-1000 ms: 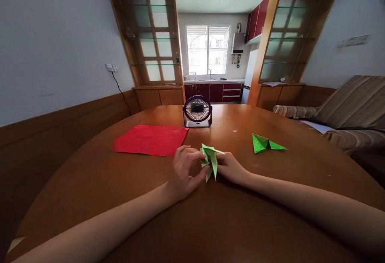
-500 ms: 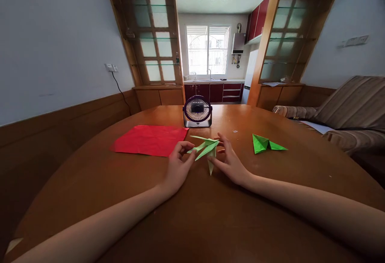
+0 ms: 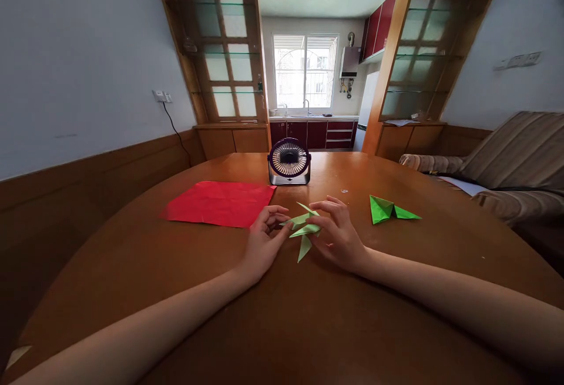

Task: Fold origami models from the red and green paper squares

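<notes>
- Apparently, the step in hand is shaping or adjusting the pale-green folded paper [image 3: 305,230], which sits between the two hands at the middle of the table [image 3: 282,326], on the near side of the fan [image 3: 289,159].
- The left hand [image 3: 263,247] is closed in a pinch, thumb and fingertips gripping a point at the paper's left end.
- The right hand [image 3: 343,238] curls round the right end, fingers over it and thumb on the near side; its fingertips are partly hidden by the folds.
- As a judgement, the next move calls for a light, steady hold at the right while the left works a single point, since hard pressure could crush the thin layers.
- The paper looks matte and crisp, with narrow, sharp spikes: some aim left, one slants down toward the near side. Whether that one touches the table, I cannot tell.
- To the right lies a bright-green folded paper [image 3: 381,210], two triangular flaps with creased faces, well apart from the hands.
- To the left, a red sheet [image 3: 220,204] lies flat, faintly wrinkled, its far right corner near the fan's base.
- The table is brown, smooth and glossy, with a rounded edge; the fan is round, with radiating grille bars.
</notes>
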Tool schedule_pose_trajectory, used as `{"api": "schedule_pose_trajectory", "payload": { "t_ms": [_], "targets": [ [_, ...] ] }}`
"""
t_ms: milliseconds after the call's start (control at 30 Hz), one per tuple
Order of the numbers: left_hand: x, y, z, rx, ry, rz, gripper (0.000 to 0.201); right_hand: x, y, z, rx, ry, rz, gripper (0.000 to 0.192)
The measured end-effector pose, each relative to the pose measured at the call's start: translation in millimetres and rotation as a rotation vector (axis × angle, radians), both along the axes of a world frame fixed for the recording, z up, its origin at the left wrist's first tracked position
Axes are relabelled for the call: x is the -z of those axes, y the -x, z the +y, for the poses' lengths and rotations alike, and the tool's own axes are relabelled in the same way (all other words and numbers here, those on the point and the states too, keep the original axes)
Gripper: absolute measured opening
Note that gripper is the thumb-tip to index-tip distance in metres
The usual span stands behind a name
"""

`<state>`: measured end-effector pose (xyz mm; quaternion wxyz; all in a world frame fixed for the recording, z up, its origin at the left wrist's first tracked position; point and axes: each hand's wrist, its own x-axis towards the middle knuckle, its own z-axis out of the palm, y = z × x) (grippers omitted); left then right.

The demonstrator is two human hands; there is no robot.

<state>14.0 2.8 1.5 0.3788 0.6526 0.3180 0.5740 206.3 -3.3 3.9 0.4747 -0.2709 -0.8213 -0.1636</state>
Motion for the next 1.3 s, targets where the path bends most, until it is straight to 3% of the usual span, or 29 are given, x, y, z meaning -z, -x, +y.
{"api": "schedule_pose_trajectory", "payload": {
  "t_ms": [133, 333, 600, 933, 1300],
  "targets": [
    [-1.7, -2, -4, 0.057, 0.044, -0.023, 0.032, -0.8, -2, 2, -0.007, 0.039, -0.055, 0.031],
    [-5.0, -3, -7, 0.153, 0.247, -0.126, 0.040, 4.2, -7, 9, -0.107, 0.133, -0.044, 0.025],
    [-4.2, -3, -2, 0.195, 0.427, -0.262, 0.037, 5.2, -9, 11, -0.161, 0.260, 0.007, 0.022],
    [-1.0, -1, 1, 0.241, 0.441, -0.178, 0.032, 6.0, -10, 11, -0.201, 0.278, 0.043, 0.023],
    [-4.8, -2, -6, 0.225, 0.323, -0.044, 0.028, 5.4, -9, 12, -0.309, 0.487, 0.201, 0.019]
  ]
}}
